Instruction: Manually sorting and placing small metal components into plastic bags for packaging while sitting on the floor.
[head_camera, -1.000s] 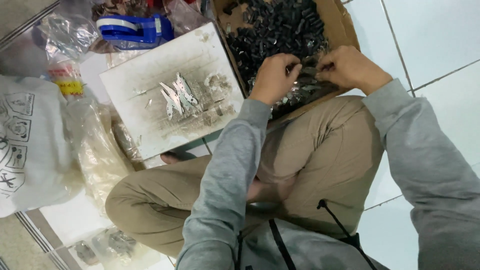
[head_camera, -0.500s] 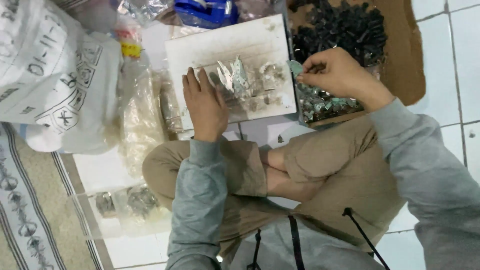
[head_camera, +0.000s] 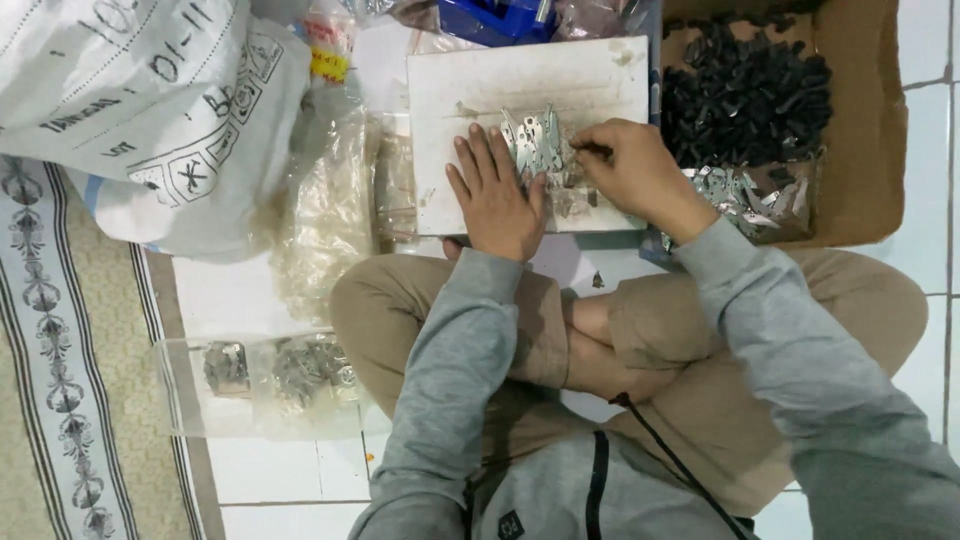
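Head view looks down at crossed legs on the tiled floor. Just past the knees lies a white board (head_camera: 470, 110). The left hand (head_camera: 497, 195) rests flat and open on it, holding it steady. The right hand (head_camera: 632, 172) pinches one small metal piece from the shiny metal pieces (head_camera: 540, 140) — this looks like sorting. Next comes a careful lift. Farther off, a cardboard box (head_camera: 865, 130) holds black parts (head_camera: 745, 95).

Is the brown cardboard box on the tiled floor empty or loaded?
Loaded: the brown cardboard box holds black parts and silvery metal pieces.
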